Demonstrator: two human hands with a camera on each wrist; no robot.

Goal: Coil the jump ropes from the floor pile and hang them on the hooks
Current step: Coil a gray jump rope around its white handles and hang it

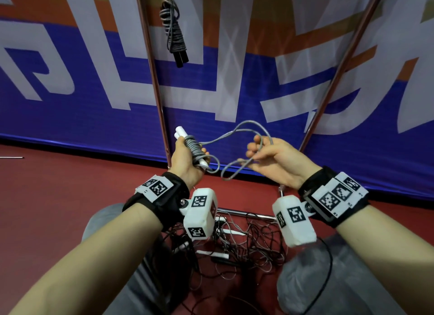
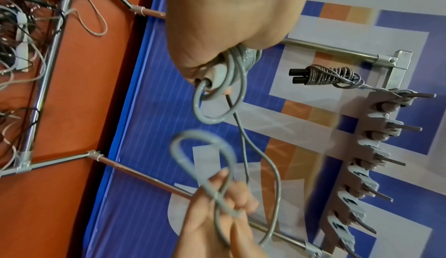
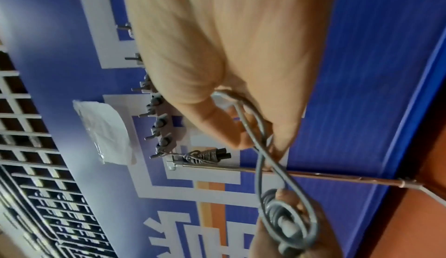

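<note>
Grey cord is being wound round a pair of white handles, and that bundle is taken as the landmark. Left of it nothing of the task is seen but red floor. The bundle itself is held in the left hand, whose grip is clamped round handles and windings together. From it the grey jump rope runs out to the right as a slack doubled loop, not yet wound. Right of the bundle, the loop's far end is pinched in the right hand, thumb against curled fingers, the other fingers spread.

Above the bundle, one rope with black handles is already coiled and hung; in the left wrist view it is seen on the end peg of the hook rack, the other pegs in view bare. Below the bundle, behind the wrists, the floor pile is seen tangled, with several white and dark handles in it.

Progress is judged early: one rope hung, a second mostly wound with its tail to be finished and hung, many left.
</note>
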